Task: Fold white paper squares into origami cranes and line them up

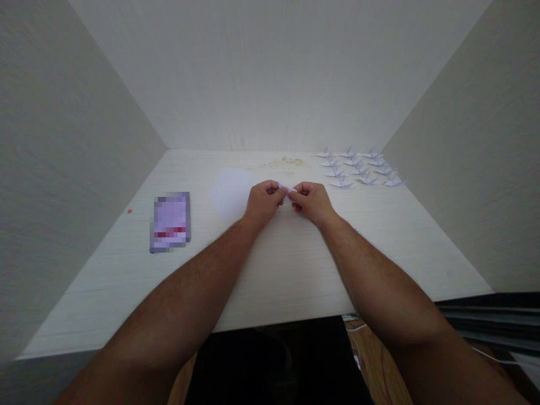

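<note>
My left hand (264, 201) and my right hand (311, 201) meet over the middle of the pale wooden table (270, 264). Both pinch a small folded piece of white paper (287, 189) between their fingertips, held just above the tabletop. The fingers of both hands are curled closed around it. A loose stack of white paper sheets (231, 192) lies on the table just left of my left hand.
Several finished white paper cranes (358, 167) stand in rows at the back right. A purple packet (170, 221) lies at the left. A patch of pale crumbs (286, 162) sits near the back wall. White walls close in three sides; a tiny red speck (129, 211) lies far left.
</note>
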A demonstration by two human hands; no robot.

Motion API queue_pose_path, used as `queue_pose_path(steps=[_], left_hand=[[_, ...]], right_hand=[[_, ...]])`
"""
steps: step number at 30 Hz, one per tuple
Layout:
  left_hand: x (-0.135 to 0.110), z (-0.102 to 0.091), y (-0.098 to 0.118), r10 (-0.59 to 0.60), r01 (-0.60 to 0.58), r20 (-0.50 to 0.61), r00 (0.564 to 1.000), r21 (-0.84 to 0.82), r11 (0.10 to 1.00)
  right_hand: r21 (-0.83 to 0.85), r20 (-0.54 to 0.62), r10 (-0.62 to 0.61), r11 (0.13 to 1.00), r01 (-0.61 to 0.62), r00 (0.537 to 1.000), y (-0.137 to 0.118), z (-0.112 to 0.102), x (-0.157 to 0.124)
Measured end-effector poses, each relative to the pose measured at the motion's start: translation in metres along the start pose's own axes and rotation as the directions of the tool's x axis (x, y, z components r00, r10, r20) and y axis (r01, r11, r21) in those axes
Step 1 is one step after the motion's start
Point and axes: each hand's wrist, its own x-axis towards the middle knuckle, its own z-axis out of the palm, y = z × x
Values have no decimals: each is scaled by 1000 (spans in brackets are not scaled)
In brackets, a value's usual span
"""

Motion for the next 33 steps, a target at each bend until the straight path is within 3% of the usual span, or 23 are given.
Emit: queue_pose_path(steps=[33], left_hand=[[-6,1,9,20,-19,-8,1000,68,998]], right_hand=[[3,3,20,1000,-20,1000,0,1,0]])
